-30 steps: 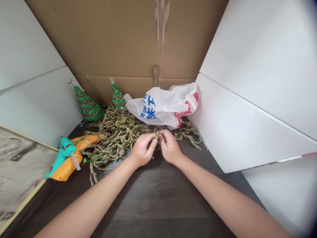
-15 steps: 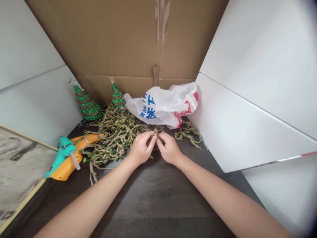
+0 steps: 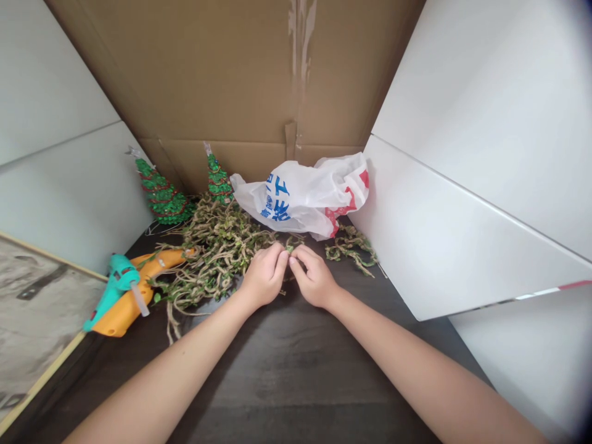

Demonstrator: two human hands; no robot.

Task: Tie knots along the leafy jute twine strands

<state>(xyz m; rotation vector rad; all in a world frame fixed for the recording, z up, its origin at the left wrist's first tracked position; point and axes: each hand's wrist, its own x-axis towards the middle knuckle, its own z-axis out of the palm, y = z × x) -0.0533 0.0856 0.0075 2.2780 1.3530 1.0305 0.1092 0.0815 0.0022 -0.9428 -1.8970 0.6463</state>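
Observation:
My left hand (image 3: 265, 275) and my right hand (image 3: 315, 277) meet over the dark table, thumbs and fingertips pinched close together. Between them is a piece of leafy twine (image 3: 290, 249), tan with green bits; most of it is hidden by my fingers. Beside my left hand spreads a tangled heap of the same leafy twine (image 3: 217, 246), loose ends trailing toward me. A smaller tangle of leafy twine (image 3: 354, 246) lies to the right of my right hand.
Behind my hands lies a crumpled white plastic bag (image 3: 305, 197). Two small green Christmas trees (image 3: 163, 196) stand at the back left. At left rest a teal glue gun (image 3: 121, 274) and an orange tool (image 3: 123, 311). Cardboard (image 3: 208, 74) and white panels (image 3: 462, 203) wall the table (image 3: 296, 370).
My thumbs have shifted up and slightly apart at the twine, and its green part shows between them. The other things stay in place.

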